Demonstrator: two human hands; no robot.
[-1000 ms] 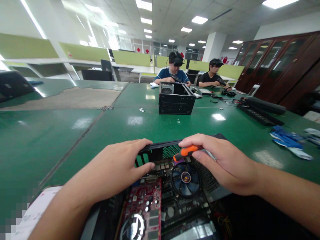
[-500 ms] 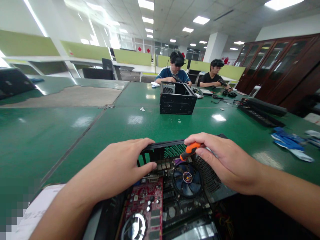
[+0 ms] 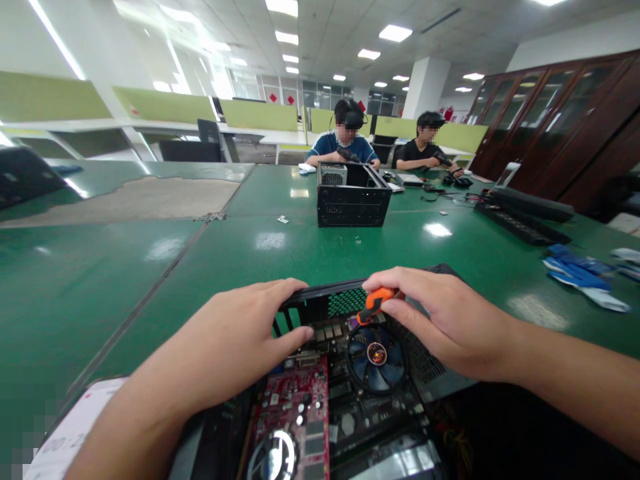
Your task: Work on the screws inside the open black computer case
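Observation:
An open computer case [image 3: 323,291] lies in front of me, its inside facing up. Over its far rim at the left, my left hand [image 3: 255,323] has its fingers hooked, with the thumb on the inner side. My right hand [image 3: 430,317] grips a screwdriver [image 3: 374,305] with an orange and black handle, tilted down to the left just behind the cooling fan [image 3: 377,359]; the tip cannot be made out. Left of that fan sits a red graphics card [image 3: 303,400] with its own round fan. Below the left thumb are metal ports at the board's edge.
Another black computer case [image 3: 354,205] stands farther back on the green table [image 3: 270,260]. Two people sit beyond it, holding tools. On the right lie blue and white gloves [image 3: 583,273] and black panels [image 3: 520,223]. A paper [image 3: 75,430] lies under my left forearm.
The right hand and screwdriver have shifted slightly left, the handle now a little lower against the fan. My view has tilted slightly; the left hand keeps its place on the case rim.

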